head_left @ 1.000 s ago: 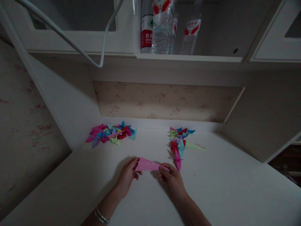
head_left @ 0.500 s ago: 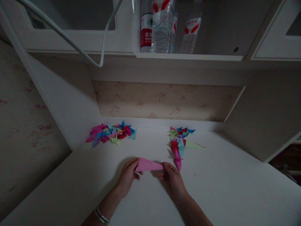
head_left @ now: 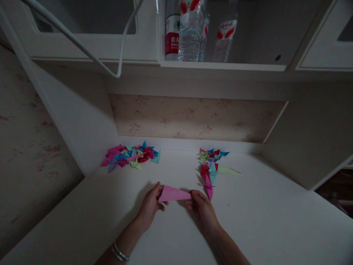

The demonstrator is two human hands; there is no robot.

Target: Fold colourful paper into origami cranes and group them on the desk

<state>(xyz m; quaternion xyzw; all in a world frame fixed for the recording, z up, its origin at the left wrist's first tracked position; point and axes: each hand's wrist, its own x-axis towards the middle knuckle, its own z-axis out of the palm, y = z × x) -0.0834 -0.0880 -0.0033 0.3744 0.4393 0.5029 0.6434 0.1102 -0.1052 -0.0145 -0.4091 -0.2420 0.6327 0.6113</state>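
A pink folded paper, long and tapering to the right, is held just above the white desk between my two hands. My left hand grips its wide left end, with the thumb and some fingers partly behind the paper. At the narrow right tip, my right hand pinches the paper between thumb and fingers. Close beyond my right hand lies a magenta folded paper piece, part of a small colourful group of folded papers.
A pile of colourful folded papers lies at the desk's back left. More folded pieces sit at the back right. Above, a shelf holds several plastic bottles. A white cable hangs down at upper left.
The fingers of my left hand have shifted slightly upward at the paper's wide end. The paper and my right hand have hardly moved.
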